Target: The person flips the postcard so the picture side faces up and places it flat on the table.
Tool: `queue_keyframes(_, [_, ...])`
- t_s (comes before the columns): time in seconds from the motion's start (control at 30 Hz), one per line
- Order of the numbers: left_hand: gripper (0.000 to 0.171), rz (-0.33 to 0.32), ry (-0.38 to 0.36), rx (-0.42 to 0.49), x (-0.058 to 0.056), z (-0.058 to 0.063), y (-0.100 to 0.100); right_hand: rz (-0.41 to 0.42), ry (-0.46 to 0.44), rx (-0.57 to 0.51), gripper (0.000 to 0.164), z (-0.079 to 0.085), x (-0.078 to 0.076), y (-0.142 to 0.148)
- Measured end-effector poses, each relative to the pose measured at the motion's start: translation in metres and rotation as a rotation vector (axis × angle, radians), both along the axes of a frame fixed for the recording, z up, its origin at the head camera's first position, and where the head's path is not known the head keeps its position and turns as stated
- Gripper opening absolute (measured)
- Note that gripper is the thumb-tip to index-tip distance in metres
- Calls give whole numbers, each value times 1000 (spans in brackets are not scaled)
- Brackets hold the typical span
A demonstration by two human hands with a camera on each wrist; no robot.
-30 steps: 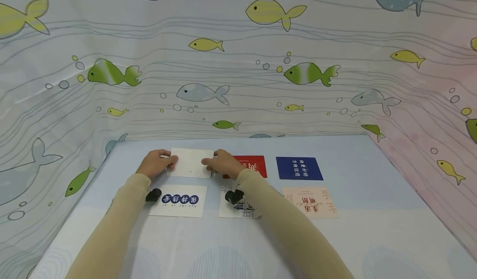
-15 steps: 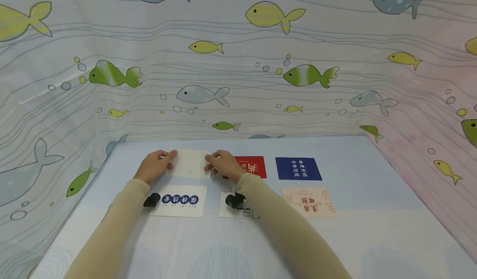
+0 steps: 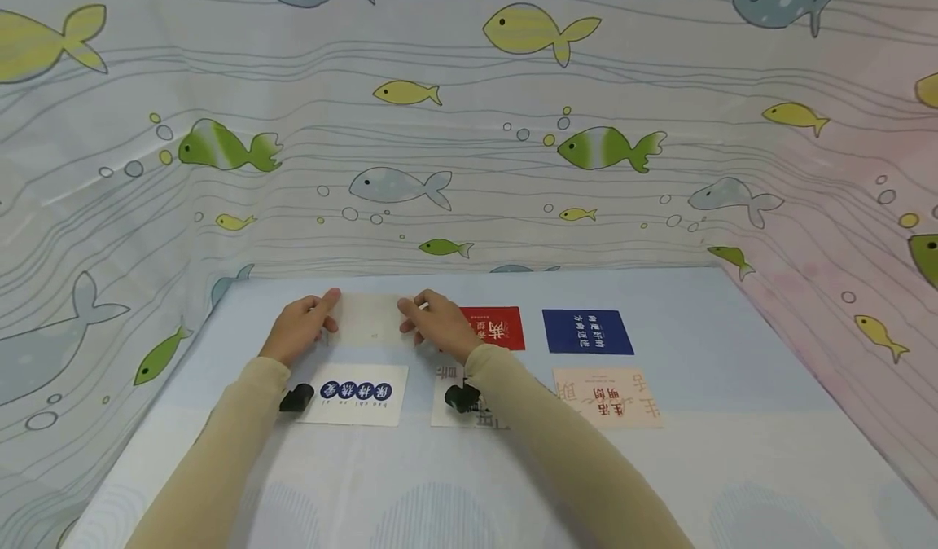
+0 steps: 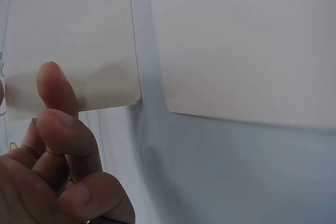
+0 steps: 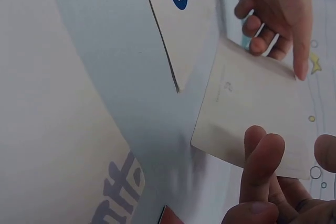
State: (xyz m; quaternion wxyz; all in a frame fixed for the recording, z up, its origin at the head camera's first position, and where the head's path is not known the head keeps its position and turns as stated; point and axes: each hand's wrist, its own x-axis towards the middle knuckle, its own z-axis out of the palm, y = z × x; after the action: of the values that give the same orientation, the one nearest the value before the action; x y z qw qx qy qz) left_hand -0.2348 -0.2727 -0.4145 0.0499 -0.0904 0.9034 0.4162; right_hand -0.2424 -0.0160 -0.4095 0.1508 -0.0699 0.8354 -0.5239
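In the head view, a plain whitish card (image 3: pixel 370 321) with a tiny mark on its face is held between my two hands at the back left of the table. My left hand (image 3: pixel 302 325) grips its left short edge, thumb at the top corner. At the opposite short edge, my right hand (image 3: pixel 441 321) pinches the card. The right wrist view shows the card (image 5: pixel 252 103) tilted, with fingers at both ends. In the left wrist view, a fingertip (image 4: pixel 55 85) lies in front of the card's face. Its other side is hidden.
Right of the held card lie a red card (image 3: pixel 506 327) and a blue card (image 3: pixel 589 331). Nearer are a white card with blue circles (image 3: pixel 359 406), a grey-lettered card (image 3: pixel 445 410) partly hidden by my right arm, and a peach card (image 3: pixel 637 402). A fish-patterned curtain (image 3: pixel 469 142) stands behind.
The plain card has tipped more upright and looks dimmer. My thumbs have shifted up toward its top edge, and the left hand has turned slightly. The other cards stay put.
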Motion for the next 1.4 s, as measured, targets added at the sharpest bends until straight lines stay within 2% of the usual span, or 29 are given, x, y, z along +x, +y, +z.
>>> queue_keyframes(0.23, [79,-14,10,7,0,3,-1,8,46,13,41,0,0,2])
queue_keyframes(0.47, [82,-37,0,12,1,6,-2,31,53,7,40,5,1,6])
queue_keyframes(0.77, [81,-72,52,25,7,8,-5,73,51,-23,39,2,-1,10])
queue_keyframes(1.03, [78,-144,7,-4,14,7,-15,116,93,70,36,2,2,13])
queue_keyframes(1.2, [71,-185,-48,-35,19,7,-21,159,132,138,31,3,3,15])
queue_keyframes(1.4, [64,-239,-110,-75,23,7,-27,212,107,222,30,3,5,16])
